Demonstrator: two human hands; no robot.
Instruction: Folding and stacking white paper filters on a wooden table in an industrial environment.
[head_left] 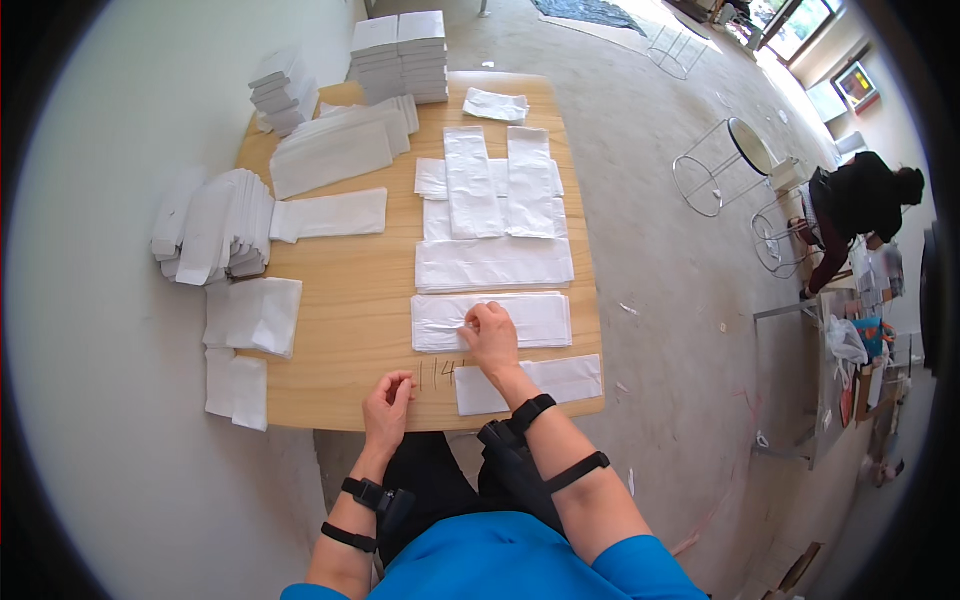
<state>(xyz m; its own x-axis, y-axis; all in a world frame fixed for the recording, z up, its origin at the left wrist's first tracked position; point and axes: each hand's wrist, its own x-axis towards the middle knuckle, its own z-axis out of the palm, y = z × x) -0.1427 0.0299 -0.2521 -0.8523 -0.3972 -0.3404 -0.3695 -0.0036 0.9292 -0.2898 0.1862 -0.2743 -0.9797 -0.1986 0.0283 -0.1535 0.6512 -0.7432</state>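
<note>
My right hand [492, 338] rests over a stack of flat white paper pieces [540, 320] near the front of the table. Its thumb and fingers pinch the creased top sheet toward the stack's left part. My left hand [388, 408] hovers at the table's front edge, left of some dark handwritten marks; its fingers are loosely curled, with a gap to the thumb and nothing seen between them. Partly under my right forearm lies another white paper strip [565, 378]. Beyond the stack is a wider pile of white paper [495, 265], with two upright strips [470, 180] across its far part.
The wooden table [345, 300] stands against a white wall. Along its left side are piles of white folded paper [225, 225] and stacked white boxes [400, 60]. A round stool [748, 145] stands to the right. A person [860, 205] bends over a cluttered table farther right.
</note>
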